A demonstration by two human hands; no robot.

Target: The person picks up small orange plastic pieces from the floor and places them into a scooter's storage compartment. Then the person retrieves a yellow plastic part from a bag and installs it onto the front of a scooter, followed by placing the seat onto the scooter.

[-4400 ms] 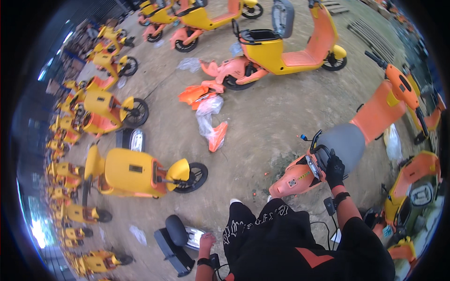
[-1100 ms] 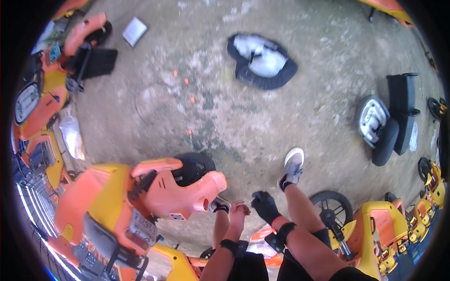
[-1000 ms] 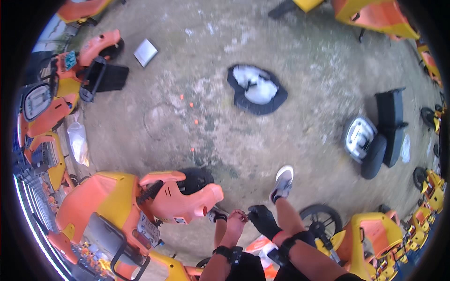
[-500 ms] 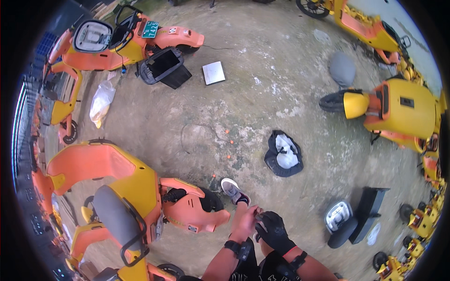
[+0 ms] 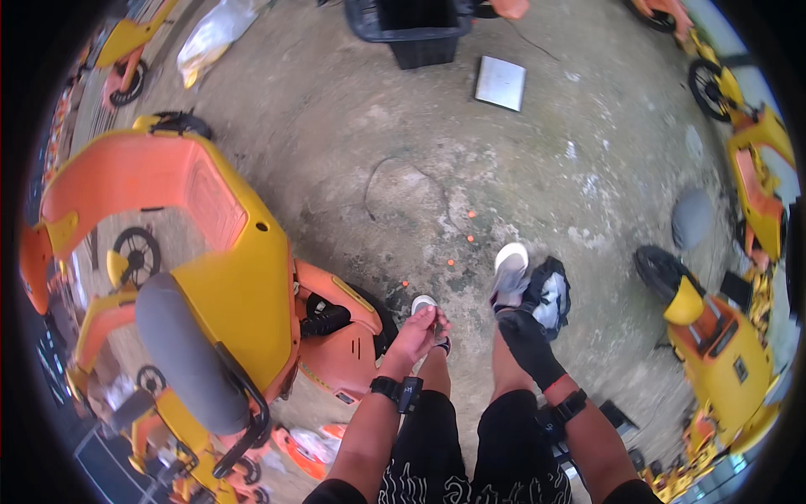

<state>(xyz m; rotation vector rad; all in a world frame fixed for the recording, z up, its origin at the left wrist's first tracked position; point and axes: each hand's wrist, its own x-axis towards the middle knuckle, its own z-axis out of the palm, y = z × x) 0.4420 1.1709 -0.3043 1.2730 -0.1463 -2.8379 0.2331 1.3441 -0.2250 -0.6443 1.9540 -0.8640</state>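
Observation:
My bare left hand is in front of my left knee, its fingers curled; whatever they may hold is too small to make out. Apart from it, to the right, my right hand wears a black glove and hangs low over my right leg, its fingers hard to tell against the dark. Nearest to my left hand is the orange rear end of a yellow-and-orange scooter with a grey seat. Partly behind my right shoe lies a black cloth cover with a pale lining.
Several small orange caps and a thin dark cable lie on the concrete. Farther off are a black bin, a flat silver box and a plastic bag. More scooters and a loose grey seat are at the right.
My hands were together and have come apart, left hand to the left, right hand to the right. My right foot has stepped forward, and the scooter at left appears larger and nearer.

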